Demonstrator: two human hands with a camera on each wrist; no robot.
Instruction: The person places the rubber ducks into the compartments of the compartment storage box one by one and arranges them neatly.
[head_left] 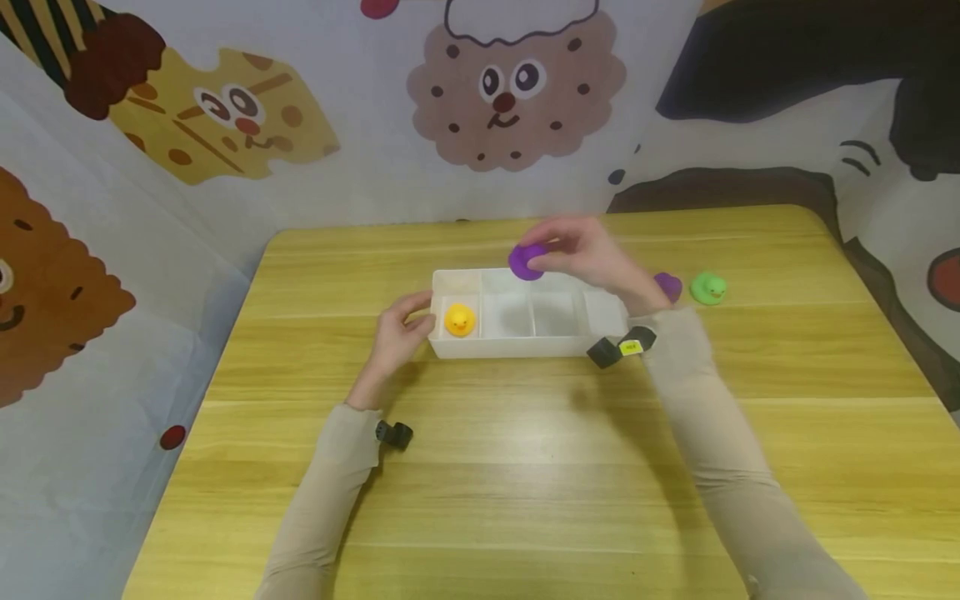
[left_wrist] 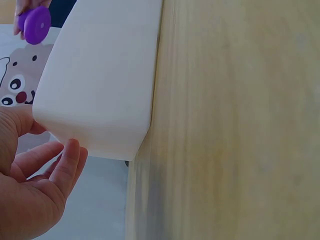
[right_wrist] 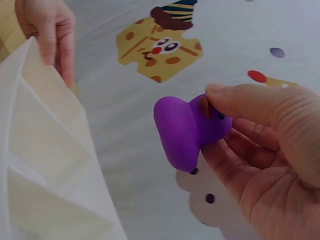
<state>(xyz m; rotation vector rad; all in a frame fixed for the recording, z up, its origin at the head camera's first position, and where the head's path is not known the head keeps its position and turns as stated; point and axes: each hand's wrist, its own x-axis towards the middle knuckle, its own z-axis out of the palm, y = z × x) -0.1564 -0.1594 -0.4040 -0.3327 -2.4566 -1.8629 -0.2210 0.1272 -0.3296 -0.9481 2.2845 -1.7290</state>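
A purple rubber duck is pinched between the thumb and fingers of my right hand, above the back edge of a white divided box. In the right wrist view the duck's head is in the grip and its rounded body points away from the palm. My left hand holds the left end of the box, its fingertips at the rim and end wall. A yellow duck sits in the leftmost compartment. My right hand and wrist overlap the right part of the box in the head view.
Right of the box, a second purple duck stands partly hidden behind my right wrist, beside a green duck. All this is on a wooden table. A cloth with cartoon prints hangs behind it.
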